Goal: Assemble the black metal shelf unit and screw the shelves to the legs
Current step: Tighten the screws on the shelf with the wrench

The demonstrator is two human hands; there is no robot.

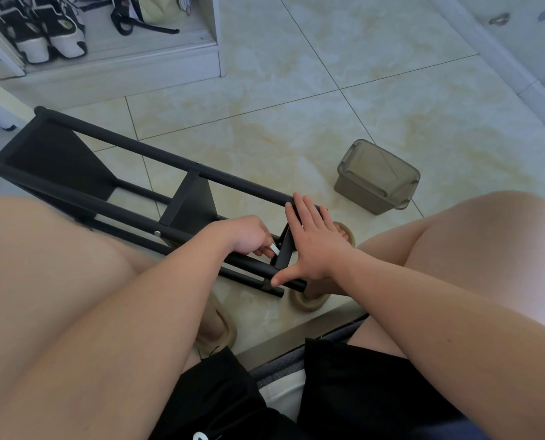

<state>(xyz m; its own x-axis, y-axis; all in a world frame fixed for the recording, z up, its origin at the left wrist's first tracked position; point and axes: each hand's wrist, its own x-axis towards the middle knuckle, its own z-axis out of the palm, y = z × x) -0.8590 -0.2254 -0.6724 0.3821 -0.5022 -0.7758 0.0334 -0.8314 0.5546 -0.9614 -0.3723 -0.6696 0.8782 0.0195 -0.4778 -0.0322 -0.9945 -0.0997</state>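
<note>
In the head view we have the black shelf unit point(188, 198) lying on its side on the tiled floor point(296, 122) between our knees. Our left hand point(249, 236) pinches a small pale tool point(275, 249) at the nearest shelf point(284, 254). Our right hand point(312, 246) lies flat across the leg ends, fingers point(301, 208) straight and spread. A lidded plastic box point(376, 176) sits near.

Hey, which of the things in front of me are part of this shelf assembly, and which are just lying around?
In the job: black shelf unit on its side; small pale tool pinched by the left hand; right hand flat on its near end.
Lying about: lidded brown box on the floor; sneakers and bag in the white cabinet.
</note>
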